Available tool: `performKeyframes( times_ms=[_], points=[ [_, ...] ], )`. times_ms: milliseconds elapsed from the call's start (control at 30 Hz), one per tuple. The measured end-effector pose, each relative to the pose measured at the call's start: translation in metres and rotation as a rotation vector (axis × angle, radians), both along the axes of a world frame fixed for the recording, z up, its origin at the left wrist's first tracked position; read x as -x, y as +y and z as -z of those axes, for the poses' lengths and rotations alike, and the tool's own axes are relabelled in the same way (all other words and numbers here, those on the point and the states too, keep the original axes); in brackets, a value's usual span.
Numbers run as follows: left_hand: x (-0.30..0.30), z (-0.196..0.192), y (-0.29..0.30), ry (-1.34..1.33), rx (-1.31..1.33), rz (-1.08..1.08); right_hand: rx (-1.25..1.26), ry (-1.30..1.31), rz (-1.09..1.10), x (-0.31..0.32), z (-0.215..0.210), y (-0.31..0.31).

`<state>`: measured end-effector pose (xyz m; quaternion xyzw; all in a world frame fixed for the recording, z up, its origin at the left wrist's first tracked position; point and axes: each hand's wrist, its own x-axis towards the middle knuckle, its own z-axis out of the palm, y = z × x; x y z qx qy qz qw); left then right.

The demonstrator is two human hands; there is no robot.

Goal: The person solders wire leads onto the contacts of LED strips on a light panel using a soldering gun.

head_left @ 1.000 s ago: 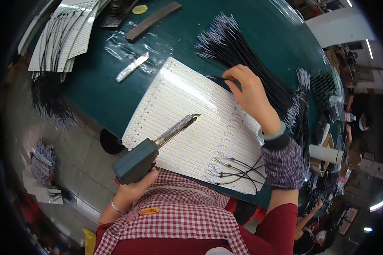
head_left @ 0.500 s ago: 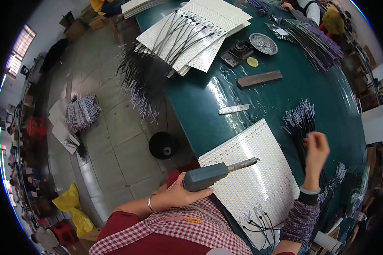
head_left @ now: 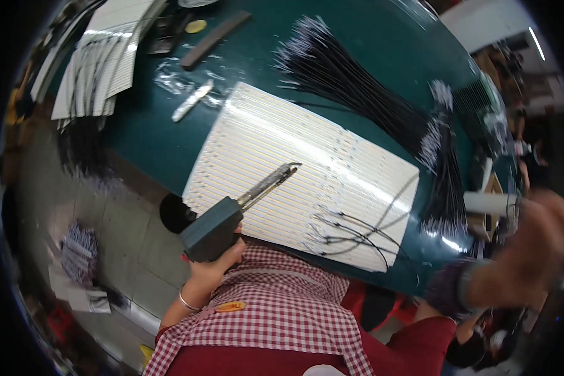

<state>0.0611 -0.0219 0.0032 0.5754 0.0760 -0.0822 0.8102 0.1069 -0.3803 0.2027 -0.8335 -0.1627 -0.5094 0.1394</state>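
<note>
My left hand is wrapped round the dark grey-green body of a soldering gun, whose metal tip points over a white panel of LED strips. That panel lies on the green table in front of me. Several short black cables are spread over its near right part, their ends at a row of points on it. My right hand is raised at the far right, away from the panel. Motion smears its fingers, so what they hold, if anything, does not show.
Beyond the panel lies a large bundle of black cables with pale ends; another bundle is at the right. A brown bar, a whitish strip and stacked white panels occupy the left side of the table.
The view has swung to the right. My right hand has gone from beside the cable bundle to the far right, raised. My left hand still holds the soldering gun over the panel.
</note>
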Motion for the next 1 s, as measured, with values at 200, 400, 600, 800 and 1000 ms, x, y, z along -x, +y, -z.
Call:
performKeyframes(
  times_ms=[200,400,600,800,1000],
  points=[
    [0.014,0.011,0.0,0.059,-0.031,0.141,-0.371,1.094,-0.286,-0.015,0.146,0.071],
    [0.021,0.011,0.003,0.077,-0.152,0.149,-0.571,1.099,-0.236,-0.004,0.19,0.08],
    [0.017,0.003,-0.006,0.127,-0.236,0.194,-0.525,1.062,-0.203,-0.005,0.195,0.086],
    [0.016,0.004,-0.007,0.136,-0.271,0.215,-0.412,1.045,-0.212,-0.006,0.197,0.085],
    [0.016,0.007,-0.005,-0.031,-0.377,0.2,-0.404,1.032,-0.184,-0.005,0.196,0.088]
  ],
)
